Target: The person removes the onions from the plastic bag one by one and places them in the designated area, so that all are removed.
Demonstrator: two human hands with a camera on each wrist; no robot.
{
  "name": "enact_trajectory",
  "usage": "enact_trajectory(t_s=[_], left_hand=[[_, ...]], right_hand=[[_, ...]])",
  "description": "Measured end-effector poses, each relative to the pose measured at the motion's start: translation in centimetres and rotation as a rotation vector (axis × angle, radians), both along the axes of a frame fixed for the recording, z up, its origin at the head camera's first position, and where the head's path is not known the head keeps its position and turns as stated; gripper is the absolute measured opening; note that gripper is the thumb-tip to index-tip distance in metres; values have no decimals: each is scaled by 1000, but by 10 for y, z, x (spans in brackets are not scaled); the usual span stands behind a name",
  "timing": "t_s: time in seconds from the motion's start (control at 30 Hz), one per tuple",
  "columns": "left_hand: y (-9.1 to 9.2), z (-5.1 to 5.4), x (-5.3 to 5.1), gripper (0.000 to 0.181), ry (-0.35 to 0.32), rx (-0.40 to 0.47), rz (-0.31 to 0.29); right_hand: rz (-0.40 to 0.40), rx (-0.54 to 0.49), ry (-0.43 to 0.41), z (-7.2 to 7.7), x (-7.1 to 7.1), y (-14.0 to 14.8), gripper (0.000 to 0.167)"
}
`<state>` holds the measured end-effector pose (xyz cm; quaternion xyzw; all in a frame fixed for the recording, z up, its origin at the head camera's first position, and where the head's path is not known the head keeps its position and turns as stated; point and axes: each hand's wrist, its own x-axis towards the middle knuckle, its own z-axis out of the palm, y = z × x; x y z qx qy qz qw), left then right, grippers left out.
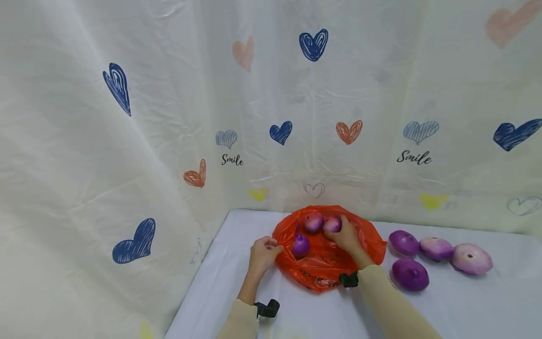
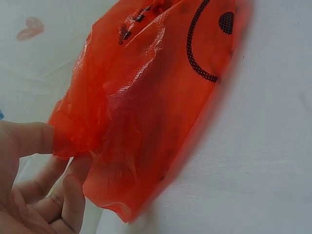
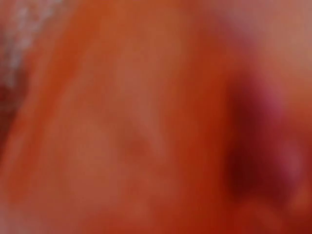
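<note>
A red plastic bag (image 1: 323, 258) lies spread open on the white table. My left hand (image 1: 261, 256) pinches its left rim; in the left wrist view the thumb and fingers of the left hand (image 2: 41, 180) hold the thin red film. Inside the bag, my right hand (image 1: 348, 236) grips a purple onion (image 1: 332, 224) from its right side. Another onion (image 1: 313, 222) sits just left of that one, and a darker onion with a pointed stem (image 1: 301, 246) lies nearer the left rim. The right wrist view is a red and purple blur.
Right of the bag, a dark onion (image 1: 410, 274) lies in front of a row of three: a purple onion (image 1: 404, 243), a paler onion (image 1: 436, 249) and a pinkish onion (image 1: 472, 259). Behind the table (image 1: 309, 310) hangs a pale curtain (image 1: 364, 84) printed with hearts.
</note>
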<state>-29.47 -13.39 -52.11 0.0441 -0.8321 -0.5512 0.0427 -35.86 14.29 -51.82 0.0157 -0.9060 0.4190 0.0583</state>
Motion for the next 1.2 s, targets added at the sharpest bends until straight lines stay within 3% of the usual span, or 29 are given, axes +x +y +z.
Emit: enact_trajectory(t_s=[0.2, 0.5, 1.2], left_hand=[[0, 0, 0, 14, 4, 0, -3], [1, 0, 2, 14, -8, 8, 0], [0, -1, 1, 14, 23, -5, -10]], right_hand=[[5, -17, -14, -1, 2, 2, 76], [54, -30, 40, 2, 17, 0, 61], [185, -10, 173, 55, 82, -4, 64]])
